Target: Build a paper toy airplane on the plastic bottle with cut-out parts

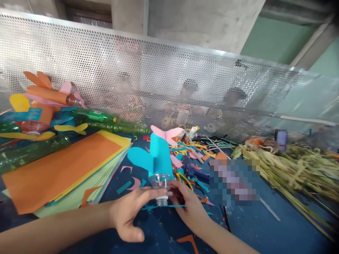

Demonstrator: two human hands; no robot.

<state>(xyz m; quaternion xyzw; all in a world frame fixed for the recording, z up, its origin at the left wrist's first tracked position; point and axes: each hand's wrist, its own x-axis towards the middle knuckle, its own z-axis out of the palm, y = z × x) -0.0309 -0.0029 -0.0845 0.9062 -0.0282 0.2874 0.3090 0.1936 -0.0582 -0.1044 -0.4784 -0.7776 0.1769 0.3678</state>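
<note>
A clear plastic bottle [159,180] lies in front of me with its neck toward me. Blue paper [160,155] wraps its body, a rounded blue paper wing [140,158] sticks out to the left, and a pink paper piece [167,134] stands at the far end. My right hand [186,201] curls its fingers at the right side of the bottle's neck. From the left, my left hand [136,208] reaches across the neck with fingers stretched out and thumb apart. Its fingertips are close to the right hand's, so exact contact is hard to see.
Colored paper sheets [63,169] are stacked at left, near green bottles [92,115] and finished-looking paper-and-bottle figures [49,93]. Paper scraps and dark blue scissors [196,173] lie to the right, with dried husks [288,169] beyond. A perforated metal panel [164,70] closes off the back; people sit behind it.
</note>
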